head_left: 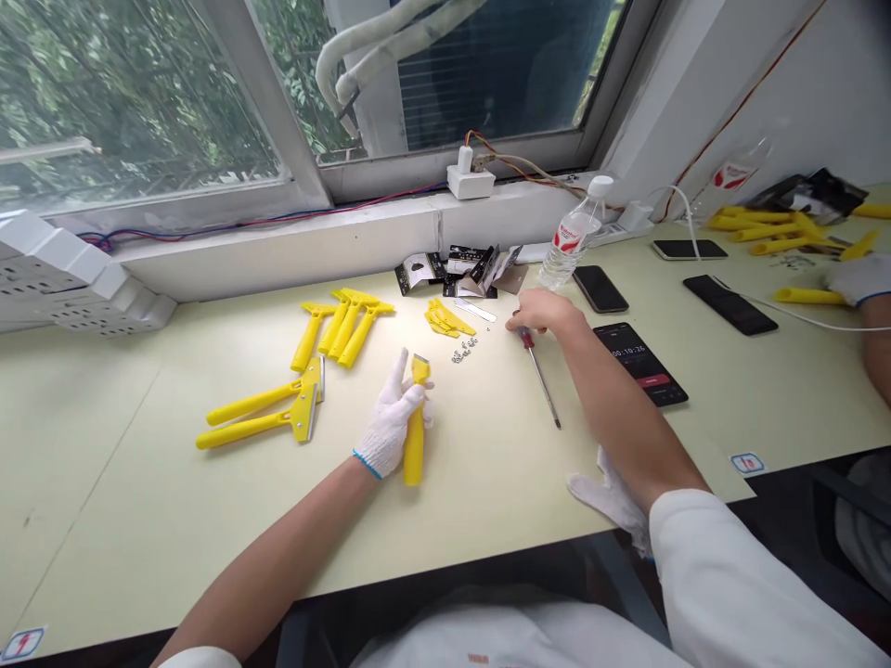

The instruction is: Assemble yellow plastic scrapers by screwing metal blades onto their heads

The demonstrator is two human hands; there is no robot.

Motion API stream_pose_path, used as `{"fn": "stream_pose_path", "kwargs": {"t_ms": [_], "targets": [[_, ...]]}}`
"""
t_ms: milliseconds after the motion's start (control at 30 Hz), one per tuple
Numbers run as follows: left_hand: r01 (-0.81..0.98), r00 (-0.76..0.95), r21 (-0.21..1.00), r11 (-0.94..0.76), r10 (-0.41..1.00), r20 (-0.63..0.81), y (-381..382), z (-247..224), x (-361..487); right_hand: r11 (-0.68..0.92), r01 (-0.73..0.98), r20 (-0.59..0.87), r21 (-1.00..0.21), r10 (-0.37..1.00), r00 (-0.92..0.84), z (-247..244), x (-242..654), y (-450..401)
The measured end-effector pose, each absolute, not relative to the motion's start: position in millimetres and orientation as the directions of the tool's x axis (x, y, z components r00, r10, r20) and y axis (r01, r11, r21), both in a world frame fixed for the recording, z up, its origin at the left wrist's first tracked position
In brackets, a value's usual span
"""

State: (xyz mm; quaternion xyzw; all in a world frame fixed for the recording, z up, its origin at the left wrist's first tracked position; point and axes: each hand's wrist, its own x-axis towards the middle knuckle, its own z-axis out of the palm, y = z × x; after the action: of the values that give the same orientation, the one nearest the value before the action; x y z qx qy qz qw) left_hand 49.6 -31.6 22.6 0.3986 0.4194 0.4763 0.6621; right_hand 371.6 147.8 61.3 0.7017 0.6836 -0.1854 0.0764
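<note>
Our left grip point(393, 417) closed round scraper point(415, 450) | stiff, light plastic, best held by its handle | our right grip point(547, 311) at screwdriver point(541, 380), hold unclear

A plastic water bottle point(567, 246) stands on the table point(90, 520). Just right of the bottle lies a black smartphone point(600, 289), with a second smartphone point(639, 364) showing a timer nearer the front.

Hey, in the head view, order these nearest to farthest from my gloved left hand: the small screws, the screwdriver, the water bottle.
From the left hand:
1. Small metal screws: ahead and slightly right, on the table.
2. Screwdriver: farther right.
3. Water bottle: far right, by the windowsill.
</note>
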Motion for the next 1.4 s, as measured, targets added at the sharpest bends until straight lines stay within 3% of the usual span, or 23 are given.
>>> {"fn": "stream_pose_path", "kwargs": {"t_ms": [100,167,267,467,700,800,933,1233,1400], "targets": [[-0.204,0.206,0.963,0.178,0.969,-0.136,-33,28,52,0.014,0.993,-0.244,-0.121,0.969,-0.043,65,361,145],[-0.181,0.211,0.968,0.171,0.969,-0.132,-33,30,53,0.113,0.978,-0.224,-0.178,0.963,-0.152,66,352,144],[-0.19,0.183,0.964,0.187,0.971,-0.152,-33,29,53,0.184,0.953,-0.246,-0.24,0.938,-0.244,64,343,143],[-0.312,0.187,0.927,0.21,0.97,-0.157,-32,22,51,0.181,0.949,-0.244,-0.258,0.938,-0.246,59,336,140],[-0.279,0.211,0.937,0.211,0.965,-0.154,-35,20,50,0.171,0.962,-0.408,-0.213,0.879,-0.247,82,323,122],[-0.258,0.209,0.939,0.226,0.962,-0.174,-36,21,50,0.334,0.892,-0.293,-0.306,0.858,-0.422,99,307,107],[-0.237,0.186,0.947,0.218,0.967,-0.177,-35,24,51,0.594,0.62,-0.149,-0.513,0.65,-0.745,115,272,78],[-0.221,0.151,0.944,0.246,0.965,-0.216,-34,24,51,0.737,0.605,-0.096,-0.303,0.608,-0.788,108,235,45],[-0.193,0.162,0.95,0.244,0.963,-0.214,-33,23,50,0.724,0.573,-0.05,-0.383,0.604,-0.796,99,239,51]]}}
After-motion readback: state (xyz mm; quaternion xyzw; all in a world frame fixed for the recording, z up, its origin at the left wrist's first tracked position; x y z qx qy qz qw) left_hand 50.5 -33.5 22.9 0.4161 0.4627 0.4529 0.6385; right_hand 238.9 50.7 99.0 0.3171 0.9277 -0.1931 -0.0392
